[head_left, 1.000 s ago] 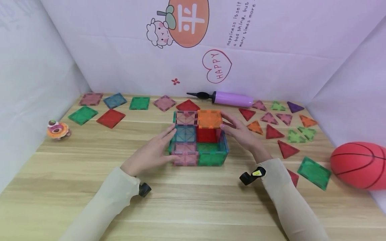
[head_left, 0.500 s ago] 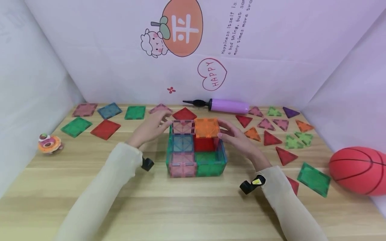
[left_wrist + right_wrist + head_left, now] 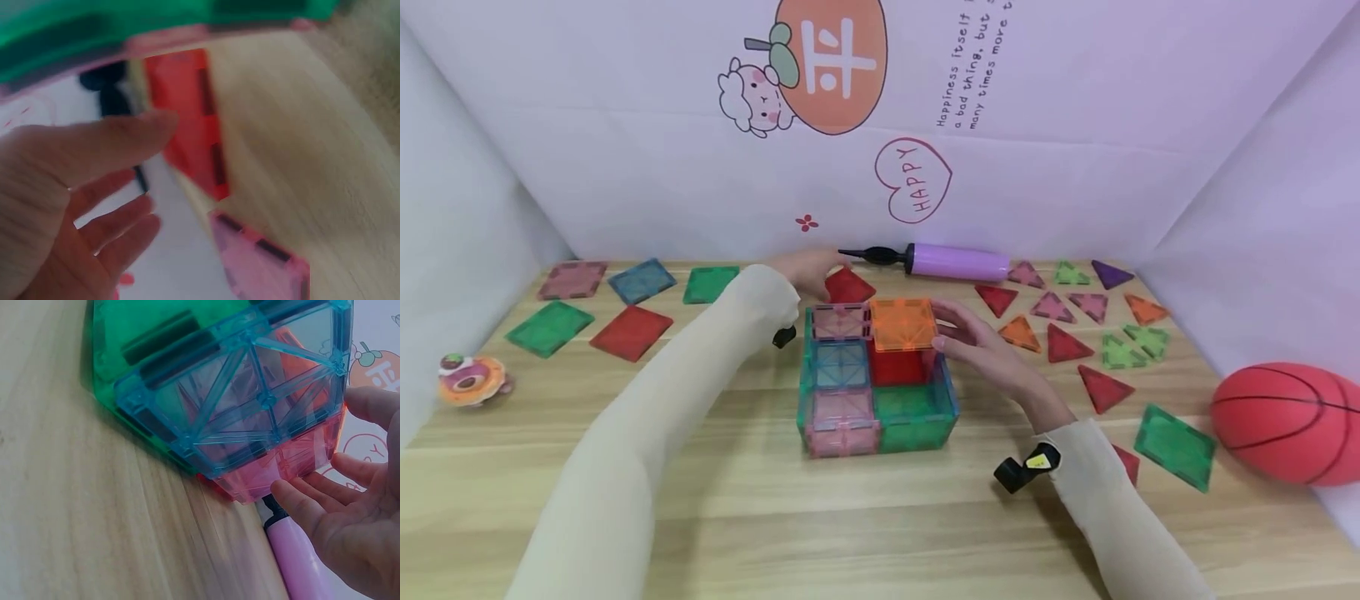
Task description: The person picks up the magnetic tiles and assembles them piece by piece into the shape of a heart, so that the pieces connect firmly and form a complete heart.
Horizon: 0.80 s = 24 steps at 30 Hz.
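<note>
In the head view a box of see-through magnetic tiles (image 3: 916,432) stands mid-table, with green, pink, blue and red panels. An orange square tile (image 3: 902,325) lies flat over its back right corner, beside a pink one. My right hand (image 3: 981,346) is at that corner; in the right wrist view its extended fingertips (image 3: 289,490) rest against the pink side wall. Behind the box, my left hand (image 3: 808,268) reaches to a red square tile (image 3: 853,287). The left wrist view shows the thumb (image 3: 150,134) overlapping this tile, the other fingers loosely bent beyond its edge.
A purple hand pump (image 3: 958,262) lies along the back wall. Square tiles, among them a red one (image 3: 631,332), and a doughnut-shaped toy (image 3: 471,380) are at left. Several triangle tiles (image 3: 1067,343), a green rectangle tile (image 3: 1176,447) and a red basketball (image 3: 1288,423) are at right.
My left hand has left the box's left side and moved back and right to the red square tile. My right hand stays at the box's back right corner. The head view has shifted slightly.
</note>
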{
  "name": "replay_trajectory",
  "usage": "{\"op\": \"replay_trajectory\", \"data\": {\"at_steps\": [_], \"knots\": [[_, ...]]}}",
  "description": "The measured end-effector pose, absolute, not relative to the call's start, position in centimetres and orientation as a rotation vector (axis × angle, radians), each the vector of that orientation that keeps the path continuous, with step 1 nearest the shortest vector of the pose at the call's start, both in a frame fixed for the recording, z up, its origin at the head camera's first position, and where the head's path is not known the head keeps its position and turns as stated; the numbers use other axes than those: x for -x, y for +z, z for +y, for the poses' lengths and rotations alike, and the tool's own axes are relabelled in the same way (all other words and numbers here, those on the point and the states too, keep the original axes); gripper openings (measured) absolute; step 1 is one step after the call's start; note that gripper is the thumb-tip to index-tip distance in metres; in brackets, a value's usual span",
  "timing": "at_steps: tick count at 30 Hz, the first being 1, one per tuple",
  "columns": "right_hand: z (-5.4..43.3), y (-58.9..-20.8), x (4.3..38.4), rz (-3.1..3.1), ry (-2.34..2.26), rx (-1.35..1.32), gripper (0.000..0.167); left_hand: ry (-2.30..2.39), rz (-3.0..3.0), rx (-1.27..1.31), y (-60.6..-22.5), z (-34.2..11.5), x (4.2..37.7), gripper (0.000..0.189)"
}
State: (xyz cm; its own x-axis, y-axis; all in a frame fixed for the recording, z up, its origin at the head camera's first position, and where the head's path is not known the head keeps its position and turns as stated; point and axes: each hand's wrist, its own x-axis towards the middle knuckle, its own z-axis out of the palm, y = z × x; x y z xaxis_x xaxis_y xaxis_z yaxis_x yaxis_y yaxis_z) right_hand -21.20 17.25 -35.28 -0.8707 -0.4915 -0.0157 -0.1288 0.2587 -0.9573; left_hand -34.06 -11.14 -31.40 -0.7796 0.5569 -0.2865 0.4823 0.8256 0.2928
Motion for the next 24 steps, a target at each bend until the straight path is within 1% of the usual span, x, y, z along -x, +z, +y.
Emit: {"op": "replay_trajectory", "data": {"at_steps": [4,8,12,16,20,21,24], "knots": [[17.0,-35.1,21.3,2.217,-1.633,0.566,0.060,0.116,2.604,-0.868,-32.3,-10.4,34.7,0.070],[17.2,-35.2,21.4,2.215,-1.626,0.561,0.060,0.056,2.562,-0.803,-33.1,-10.1,35.0,0.072],[17.4,-35.2,21.4,2.204,-1.646,0.572,0.059,0.057,2.579,-0.752,-33.1,-10.4,34.8,0.066],[17.4,-35.1,21.3,2.199,-1.658,0.579,0.060,0.034,2.599,-0.774,-33.0,-10.7,34.4,0.053],[17.4,-35.2,21.2,2.202,-1.650,0.581,0.060,0.043,2.594,-0.731,-33.1,-11.1,34.0,0.040],[17.4,-35.2,21.2,2.204,-1.645,0.581,0.060,0.050,2.600,-0.716,-33.2,-11.3,34.0,0.038],[17.5,-35.2,21.3,2.210,-1.638,0.581,0.060,0.129,2.621,-0.692,-33.4,-11.7,34.0,0.041]]}}
